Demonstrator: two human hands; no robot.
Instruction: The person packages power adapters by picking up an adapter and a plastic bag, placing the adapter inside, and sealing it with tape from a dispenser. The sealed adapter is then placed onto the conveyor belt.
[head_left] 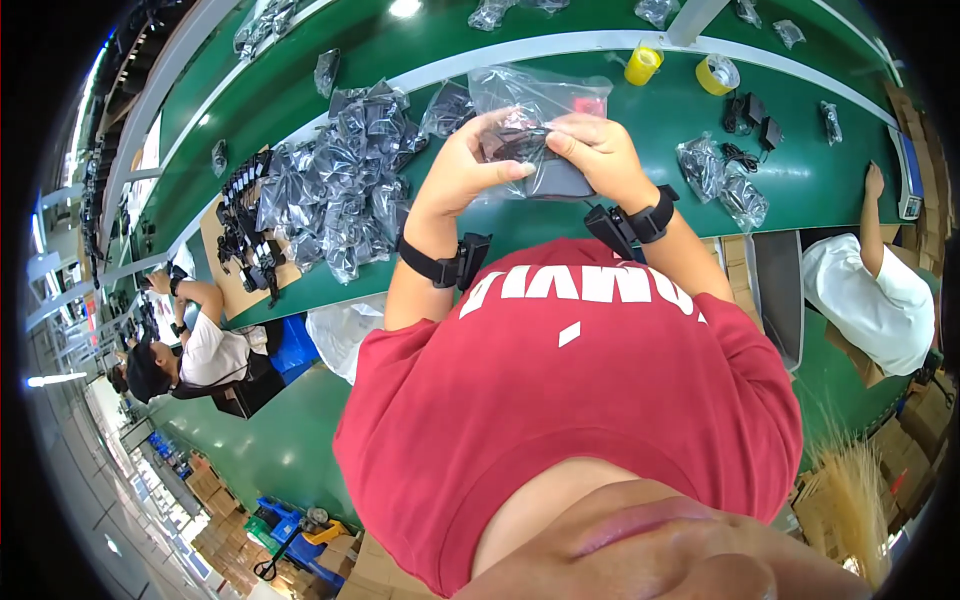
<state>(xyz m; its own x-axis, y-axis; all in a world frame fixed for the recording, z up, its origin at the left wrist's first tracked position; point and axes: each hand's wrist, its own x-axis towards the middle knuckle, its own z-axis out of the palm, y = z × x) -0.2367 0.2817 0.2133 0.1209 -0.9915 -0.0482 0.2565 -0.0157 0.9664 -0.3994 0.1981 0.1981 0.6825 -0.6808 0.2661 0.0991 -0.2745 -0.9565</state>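
Over the near part of the green table, a black power adapter [558, 182] is between my two hands, its dark cable [505, 145] bunched beside it. My left hand [468, 168] grips the cable side, thumb and fingers closing from the left. From the right, my right hand [598, 152] pinches the adapter with its thumb on top. A clear plastic bag [535, 92] spreads out just beyond my fingers, with a small red patch at its right. Whether the adapter is partly inside this bag I cannot tell. Each wrist wears a black strap with a small device.
A large heap of bagged adapters [340, 185] lies to the left, near unbagged black adapters on cardboard [215, 235]. Yellow tape rolls [643, 65] stand at the back right, with loose adapters [755, 120] and bagged ones [720, 180] nearer. Co-workers sit on both sides.
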